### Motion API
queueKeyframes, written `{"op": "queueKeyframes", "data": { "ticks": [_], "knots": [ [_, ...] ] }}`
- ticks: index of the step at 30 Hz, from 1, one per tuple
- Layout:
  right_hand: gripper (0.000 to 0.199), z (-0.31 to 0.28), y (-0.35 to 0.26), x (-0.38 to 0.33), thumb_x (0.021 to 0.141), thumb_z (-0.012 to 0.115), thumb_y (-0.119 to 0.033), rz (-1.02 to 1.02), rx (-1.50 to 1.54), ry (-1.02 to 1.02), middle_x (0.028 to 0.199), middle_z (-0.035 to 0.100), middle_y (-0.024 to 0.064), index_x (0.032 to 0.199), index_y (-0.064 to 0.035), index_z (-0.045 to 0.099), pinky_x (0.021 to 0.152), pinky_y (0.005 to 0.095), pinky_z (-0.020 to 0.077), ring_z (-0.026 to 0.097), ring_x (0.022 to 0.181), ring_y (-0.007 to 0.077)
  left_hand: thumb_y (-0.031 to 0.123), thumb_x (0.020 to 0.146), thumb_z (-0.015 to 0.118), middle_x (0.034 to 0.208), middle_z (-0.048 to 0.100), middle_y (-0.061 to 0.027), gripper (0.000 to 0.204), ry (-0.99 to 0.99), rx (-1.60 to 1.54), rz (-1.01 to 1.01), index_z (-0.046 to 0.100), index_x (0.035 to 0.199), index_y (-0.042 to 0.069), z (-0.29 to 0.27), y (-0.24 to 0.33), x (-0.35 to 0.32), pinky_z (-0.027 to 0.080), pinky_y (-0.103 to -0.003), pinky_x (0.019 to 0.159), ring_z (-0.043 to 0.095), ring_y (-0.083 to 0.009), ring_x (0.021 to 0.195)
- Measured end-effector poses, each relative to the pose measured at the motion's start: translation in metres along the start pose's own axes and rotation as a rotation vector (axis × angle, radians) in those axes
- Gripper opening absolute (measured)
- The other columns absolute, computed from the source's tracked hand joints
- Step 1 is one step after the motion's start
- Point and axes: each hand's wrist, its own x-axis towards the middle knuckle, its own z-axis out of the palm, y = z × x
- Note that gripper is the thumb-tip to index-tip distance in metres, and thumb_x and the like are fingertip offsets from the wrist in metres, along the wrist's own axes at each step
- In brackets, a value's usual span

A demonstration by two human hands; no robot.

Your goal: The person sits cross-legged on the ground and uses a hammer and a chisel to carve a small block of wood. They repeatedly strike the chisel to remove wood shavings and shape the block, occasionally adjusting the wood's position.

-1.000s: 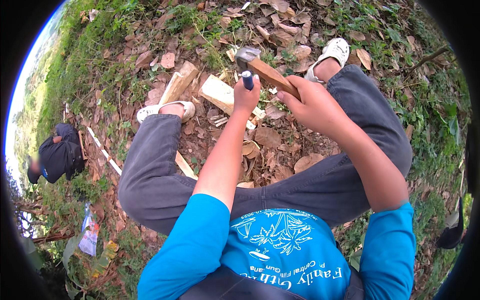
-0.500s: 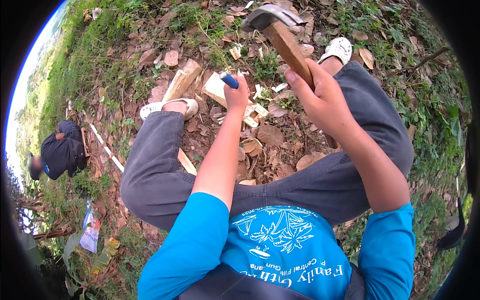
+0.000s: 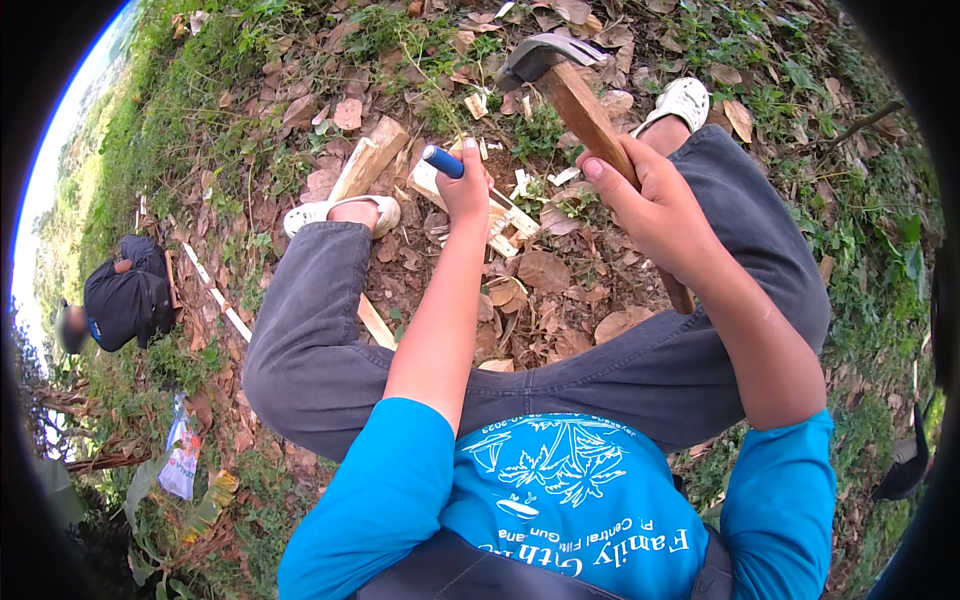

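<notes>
Your right hand (image 3: 665,215) is closed tight around the wooden handle of a hammer (image 3: 590,120), gripping it near the middle of the shaft, thumb laid along the wood. The hammer is raised above the ground, its dark metal head (image 3: 540,55) up toward the far side of the view, and the butt end of the handle pokes out below your wrist over your right knee.

Your left hand (image 3: 468,190) is closed around a blue-handled tool (image 3: 443,161), likely a chisel; only the blue end shows past your fingers, pointing up and to the left. The working end is hidden under your hand, so you cannot tell exactly where it meets the wood. That hand sits right over a pale split piece of wood (image 3: 470,200) lying on the ground between your feet.

Just left of it a second split log (image 3: 368,165) leans beside your left sandal (image 3: 335,212). Your right sandal (image 3: 682,100) is beyond the hammer handle. Dry leaves and wood chips (image 3: 545,300) cover the ground between your legs. Off at the left edge of the ground another person in dark clothes (image 3: 120,300) crouches, well apart from you.
</notes>
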Motion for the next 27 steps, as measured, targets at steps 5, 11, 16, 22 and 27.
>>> {"op": "queueKeyframes", "data": {
  "ticks": [5,11,16,22,27],
  "knots": [
    [0.039,0.003,0.003,-0.002,0.104,0.061,-0.033,-0.055,-0.019,-0.034,0.082,0.06,0.0017,0.122,0.0013,0.062,0.065,0.0307,0.0452,0.054,0.074,0.0087,0.022,0.101,0.067,0.062,0.047,0.0023,0.029,-0.046,0.259,0.168,0.045,0.085,0.011,-0.007,-0.024,0.007,0.041,-0.027,0.048,0.046,-0.0086,0.05],
    [0.04,0.003,0.001,-0.002,0.103,0.061,-0.033,0.022,-0.036,-0.021,0.082,0.06,0.0026,0.124,0.0014,0.062,0.065,0.031,0.0457,0.054,0.074,0.0094,0.024,0.102,0.065,0.063,0.046,0.0052,0.042,-0.071,0.325,0.147,0.044,0.069,0.009,0.003,-0.025,-0.007,0.037,-0.03,0.057,0.042,-0.0075,0.06],
    [0.037,0.005,0.0,-0.002,0.105,0.06,-0.034,0.029,-0.007,-0.028,0.08,0.053,-0.0034,0.12,-0.0002,0.063,0.062,0.0267,0.0395,0.047,0.071,0.0061,0.024,0.102,0.065,0.062,0.05,0.0026,0.04,-0.114,0.364,0.159,0.049,0.07,0.006,0.002,-0.022,-0.008,0.04,-0.031,0.059,0.046,-0.0092,0.061],
    [0.035,0.008,-0.001,0.001,0.105,0.06,-0.034,0.016,-0.03,-0.028,0.083,0.053,-0.0046,0.119,-0.0015,0.063,0.066,0.0225,0.0378,0.045,0.074,0.0044,0.026,0.101,0.066,0.062,0.051,-0.0011,0.039,-0.135,0.467,0.267,0.05,0.072,0.006,-0.001,-0.029,-0.005,0.042,-0.034,0.06,0.047,-0.0136,0.06],
    [0.033,0.015,-0.01,-0.003,0.104,0.062,-0.029,-0.091,-0.035,0.022,0.084,0.06,0.0016,0.119,-0.0004,0.063,0.068,0.0293,0.0438,0.052,0.077,0.0086,0.026,0.102,0.065,0.064,0.052,-0.0043,0.037,-0.161,0.549,0.342,0.051,0.075,0.004,0.011,-0.024,-0.009,0.042,-0.036,0.061,0.047,-0.0173,0.061]
  ]
}}
